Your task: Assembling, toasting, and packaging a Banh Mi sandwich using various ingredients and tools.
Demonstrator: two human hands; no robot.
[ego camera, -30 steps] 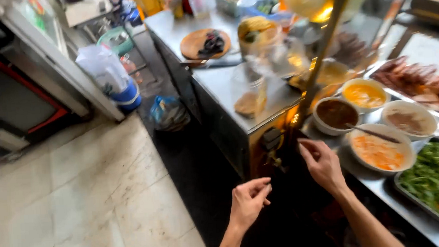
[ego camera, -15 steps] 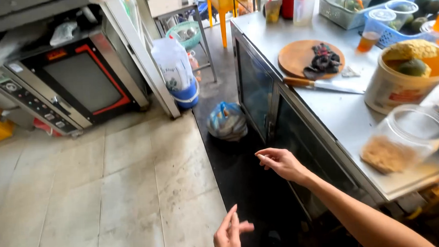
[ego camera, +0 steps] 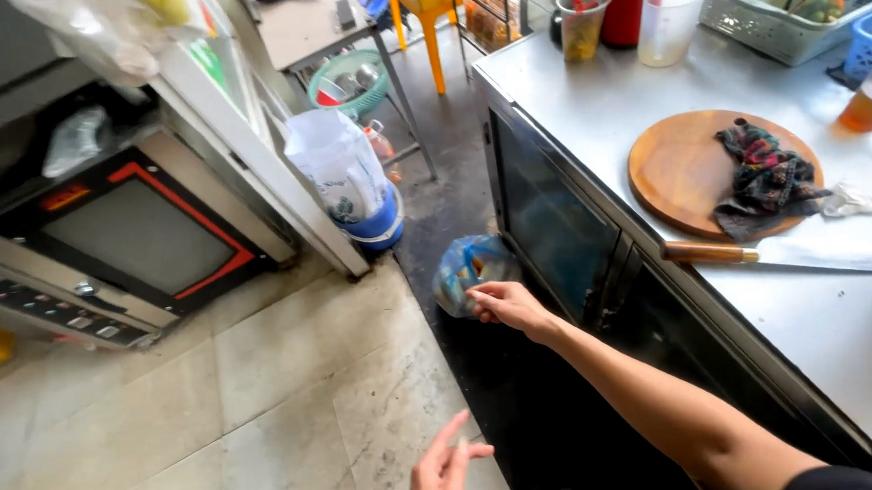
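Blue bag sits on floor by the counter front, w/ my right hand just at its 5 o'clock edge, fingers loosely curled, not gripping. Left hand hangs low at 6 o'clock, fingers apart, empty.

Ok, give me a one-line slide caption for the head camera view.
Right hand reaches toward a blue plastic bag on the floor beside the steel counter; left hand hangs empty.

Our right arm is bare to the upper arm. Dark sleeve edge there. Our left hand wears nothing.
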